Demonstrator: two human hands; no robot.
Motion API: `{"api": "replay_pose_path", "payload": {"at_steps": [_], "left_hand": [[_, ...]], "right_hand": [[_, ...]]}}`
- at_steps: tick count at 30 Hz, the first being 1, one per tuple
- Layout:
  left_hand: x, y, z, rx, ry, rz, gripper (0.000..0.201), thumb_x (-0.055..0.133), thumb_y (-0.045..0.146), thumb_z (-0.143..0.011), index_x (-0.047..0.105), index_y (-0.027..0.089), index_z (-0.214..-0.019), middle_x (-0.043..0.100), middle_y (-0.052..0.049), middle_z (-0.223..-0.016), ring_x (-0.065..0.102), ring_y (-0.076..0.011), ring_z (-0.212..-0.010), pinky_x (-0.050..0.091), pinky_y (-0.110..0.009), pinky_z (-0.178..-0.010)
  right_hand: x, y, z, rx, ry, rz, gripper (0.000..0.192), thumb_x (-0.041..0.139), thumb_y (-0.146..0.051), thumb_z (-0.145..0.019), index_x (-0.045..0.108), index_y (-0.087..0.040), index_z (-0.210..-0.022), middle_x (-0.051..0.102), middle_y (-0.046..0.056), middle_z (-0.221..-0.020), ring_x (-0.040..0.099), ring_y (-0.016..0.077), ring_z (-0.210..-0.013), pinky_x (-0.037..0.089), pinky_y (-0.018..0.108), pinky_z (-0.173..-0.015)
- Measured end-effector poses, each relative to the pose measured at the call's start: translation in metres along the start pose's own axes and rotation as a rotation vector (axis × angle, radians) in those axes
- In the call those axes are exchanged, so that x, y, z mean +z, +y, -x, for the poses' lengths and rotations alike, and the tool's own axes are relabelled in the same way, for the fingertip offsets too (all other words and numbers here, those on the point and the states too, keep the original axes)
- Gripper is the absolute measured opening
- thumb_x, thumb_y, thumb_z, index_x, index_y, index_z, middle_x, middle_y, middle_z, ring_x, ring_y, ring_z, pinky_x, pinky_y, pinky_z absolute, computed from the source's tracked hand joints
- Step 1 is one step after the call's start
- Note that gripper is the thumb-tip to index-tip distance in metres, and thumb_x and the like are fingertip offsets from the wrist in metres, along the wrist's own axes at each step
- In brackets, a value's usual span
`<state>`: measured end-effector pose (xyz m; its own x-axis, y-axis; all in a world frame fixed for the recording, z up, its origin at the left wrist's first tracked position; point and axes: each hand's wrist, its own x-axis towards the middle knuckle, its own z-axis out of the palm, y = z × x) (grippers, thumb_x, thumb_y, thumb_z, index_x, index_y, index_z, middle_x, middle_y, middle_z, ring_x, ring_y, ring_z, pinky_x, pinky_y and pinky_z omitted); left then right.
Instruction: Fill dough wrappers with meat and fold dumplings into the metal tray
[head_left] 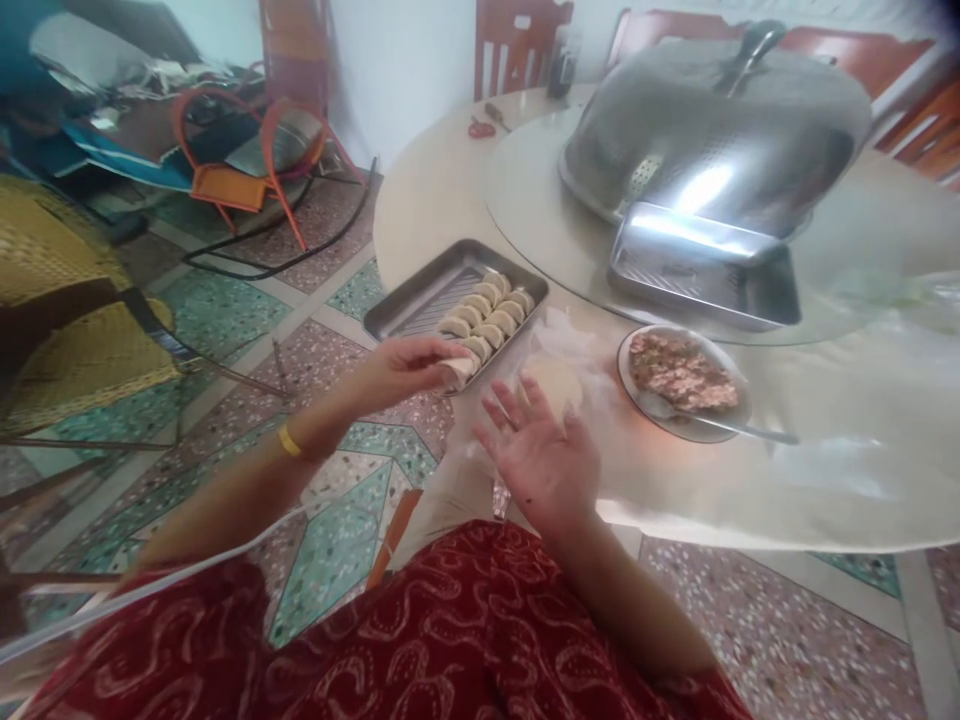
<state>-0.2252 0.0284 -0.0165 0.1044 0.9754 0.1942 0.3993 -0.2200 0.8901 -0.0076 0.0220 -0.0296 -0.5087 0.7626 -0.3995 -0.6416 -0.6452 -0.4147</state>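
Note:
My left hand is closed on a pale folded dumpling at the near corner of a metal tray. Two rows of finished dumplings lie along the tray's right side. My right hand is palm up with its fingers spread, holding nothing. Just beyond its fingertips, round dough wrappers rest on crumpled clear plastic. To the right, a bowl contains pinkish minced filling, with a spoon leaning over its rim.
A large domed metal cover stands on the glass turntable, with a second metal tray before it. A red object lies at the table's far edge. An orange chair and a wicker seat stand left.

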Motion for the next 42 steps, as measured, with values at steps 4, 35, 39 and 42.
{"api": "replay_pose_path", "payload": {"at_steps": [4, 35, 39, 42], "left_hand": [[-0.045, -0.034, -0.034, -0.110, -0.109, -0.131, 0.034, 0.069, 0.044, -0.081, 0.074, 0.019, -0.103, 0.075, -0.004, -0.087, 0.066, -0.0126, -0.073, 0.054, -0.023, -0.064], [-0.059, -0.086, -0.075, 0.320, -0.449, -0.694, 0.028, 0.048, 0.032, -0.097, 0.073, 0.023, -0.105, 0.072, -0.008, -0.111, 0.068, -0.0171, -0.097, 0.053, -0.026, -0.082], [-0.063, -0.076, -0.073, 0.342, -0.417, -0.710, 0.027, 0.051, 0.035, -0.096, 0.073, 0.021, -0.104, 0.071, -0.009, -0.108, 0.066, -0.0174, -0.097, 0.053, -0.028, -0.085], [-0.066, -0.072, -0.077, 0.258, -0.327, -0.714, 0.030, 0.049, 0.038, -0.097, 0.073, 0.021, -0.105, 0.070, -0.008, -0.108, 0.066, -0.0167, -0.098, 0.053, -0.028, -0.088]], "right_hand": [[-0.016, -0.012, -0.002, -0.120, 0.090, 0.015, 0.048, 0.043, -0.061, -0.082, 0.063, -0.033, -0.115, 0.068, 0.006, -0.125, 0.059, 0.0261, -0.122, 0.036, 0.059, -0.110], [-0.047, -0.046, -0.010, -0.370, 0.322, 0.108, 0.056, 0.037, -0.066, -0.086, 0.059, -0.037, -0.129, 0.061, 0.007, -0.137, 0.053, 0.0301, -0.131, 0.024, 0.067, -0.116], [-0.051, -0.047, -0.009, -0.384, 0.313, 0.080, 0.056, 0.036, -0.064, -0.087, 0.058, -0.035, -0.130, 0.063, 0.007, -0.136, 0.055, 0.0279, -0.130, 0.026, 0.062, -0.117], [-0.056, -0.047, -0.009, -0.401, 0.256, 0.036, 0.059, 0.037, -0.066, -0.087, 0.057, -0.033, -0.131, 0.065, 0.006, -0.134, 0.056, 0.0268, -0.129, 0.028, 0.059, -0.117]]}}
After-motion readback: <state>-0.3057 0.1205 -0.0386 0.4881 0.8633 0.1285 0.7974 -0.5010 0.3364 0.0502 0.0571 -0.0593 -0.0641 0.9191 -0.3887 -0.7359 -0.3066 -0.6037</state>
